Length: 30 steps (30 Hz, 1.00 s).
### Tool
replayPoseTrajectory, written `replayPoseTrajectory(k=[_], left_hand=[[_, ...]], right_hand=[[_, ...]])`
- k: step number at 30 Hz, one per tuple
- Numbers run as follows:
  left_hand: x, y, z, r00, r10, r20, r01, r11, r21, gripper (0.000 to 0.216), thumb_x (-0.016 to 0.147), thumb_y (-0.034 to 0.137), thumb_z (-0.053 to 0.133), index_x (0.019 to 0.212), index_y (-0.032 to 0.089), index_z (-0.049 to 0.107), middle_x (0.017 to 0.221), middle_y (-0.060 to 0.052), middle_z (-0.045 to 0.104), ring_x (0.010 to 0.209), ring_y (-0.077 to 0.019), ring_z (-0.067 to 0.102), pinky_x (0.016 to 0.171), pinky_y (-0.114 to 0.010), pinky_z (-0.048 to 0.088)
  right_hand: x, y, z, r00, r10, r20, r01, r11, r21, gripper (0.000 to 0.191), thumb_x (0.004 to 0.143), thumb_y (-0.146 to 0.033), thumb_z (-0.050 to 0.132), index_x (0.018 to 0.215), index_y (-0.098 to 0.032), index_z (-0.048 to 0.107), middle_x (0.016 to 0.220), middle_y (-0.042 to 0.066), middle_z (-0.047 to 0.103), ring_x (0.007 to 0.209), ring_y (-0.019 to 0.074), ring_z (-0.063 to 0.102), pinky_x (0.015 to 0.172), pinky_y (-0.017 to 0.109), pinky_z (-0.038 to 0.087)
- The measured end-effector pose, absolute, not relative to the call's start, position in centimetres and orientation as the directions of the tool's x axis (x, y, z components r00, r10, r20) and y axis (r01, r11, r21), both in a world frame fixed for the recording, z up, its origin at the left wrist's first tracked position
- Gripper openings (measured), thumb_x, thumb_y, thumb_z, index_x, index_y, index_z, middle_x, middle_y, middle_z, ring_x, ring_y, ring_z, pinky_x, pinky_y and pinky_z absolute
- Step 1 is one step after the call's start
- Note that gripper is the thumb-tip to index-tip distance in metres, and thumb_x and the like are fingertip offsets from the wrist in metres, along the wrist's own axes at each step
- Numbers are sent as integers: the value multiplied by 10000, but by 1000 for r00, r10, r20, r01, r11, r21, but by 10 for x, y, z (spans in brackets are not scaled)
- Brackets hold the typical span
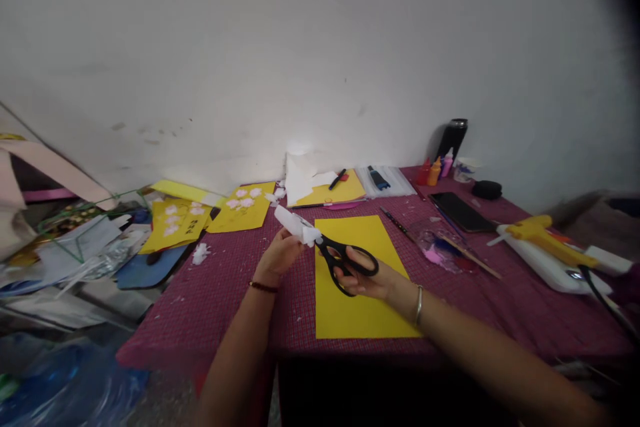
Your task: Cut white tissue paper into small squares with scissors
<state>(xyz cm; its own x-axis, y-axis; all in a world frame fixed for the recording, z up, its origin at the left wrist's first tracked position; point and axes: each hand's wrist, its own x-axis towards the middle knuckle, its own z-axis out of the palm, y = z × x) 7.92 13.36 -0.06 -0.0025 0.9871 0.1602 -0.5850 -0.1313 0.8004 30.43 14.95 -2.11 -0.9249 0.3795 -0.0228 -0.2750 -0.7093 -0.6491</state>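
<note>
We have a purple-clothed table (235, 287) before us, a yellow sheet (350, 315) flat on it. Above the sheet, our right hand (369, 278) grasps the black scissors (330, 245) by their spread handles; our left hand (282, 255) pinches the white paper (296, 225) at the blades. A slack pinch could skew our cut; fingertips straying bladeward could get nicked.

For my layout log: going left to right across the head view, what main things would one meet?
First yellow flower card, second yellow flower card, person's left hand, black-handled scissors, black phone, yellow glue gun.
</note>
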Motion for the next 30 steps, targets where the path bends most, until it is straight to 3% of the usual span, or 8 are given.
replayPoseTrajectory(k=[3,7,14,22,26,30], left_hand=[[79,136,2,-10,975,221,-689,-167,705,416,690,317,804,1060,174,677,1077,-65,698,946,-228,645,826,-348,503],[78,136,3,-47,972,229,-732,-190,654,505,692,410,796,1115,171,659,969,-51,705,909,-223,645,860,-372,498],[79,141,-1,-269,952,144,-632,-288,720,246,643,234,834,814,155,676,803,-38,717,737,-176,661,737,-310,503],[75,146,-5,-308,945,113,-626,-291,724,224,655,190,828,817,144,679,790,-23,725,689,-129,655,678,-254,496],[74,145,-6,-282,954,101,-627,-263,733,236,649,208,838,797,136,670,788,-24,725,694,-126,661,679,-248,502],[76,142,-5,-230,968,102,-618,-226,753,245,648,231,842,797,135,673,769,-17,724,674,-124,662,686,-254,515]], right_hand=[[308,154,-23,-946,324,-30,-243,-765,-596,551,727,-529,781,1118,-202,572,725,-8,630,460,36,375,400,161,167],[310,156,-26,-957,288,-44,-204,-771,-604,529,737,-539,769,1105,-203,589,716,-3,640,445,37,354,388,165,162],[308,157,-33,-939,335,-76,-217,-748,-627,535,740,-544,761,1122,-214,584,726,-10,625,460,43,339,397,169,171],[307,154,-31,-928,362,-84,-232,-741,-630,525,743,-525,766,1130,-220,584,750,5,643,498,67,407,434,195,195],[305,149,-30,-942,333,-28,-235,-719,-655,555,742,-555,751,1150,-225,571,811,18,659,576,103,489,502,231,268],[303,148,-30,-946,325,-6,-246,-726,-643,546,753,-542,749,1163,-230,568,822,14,651,594,108,513,521,241,255]])
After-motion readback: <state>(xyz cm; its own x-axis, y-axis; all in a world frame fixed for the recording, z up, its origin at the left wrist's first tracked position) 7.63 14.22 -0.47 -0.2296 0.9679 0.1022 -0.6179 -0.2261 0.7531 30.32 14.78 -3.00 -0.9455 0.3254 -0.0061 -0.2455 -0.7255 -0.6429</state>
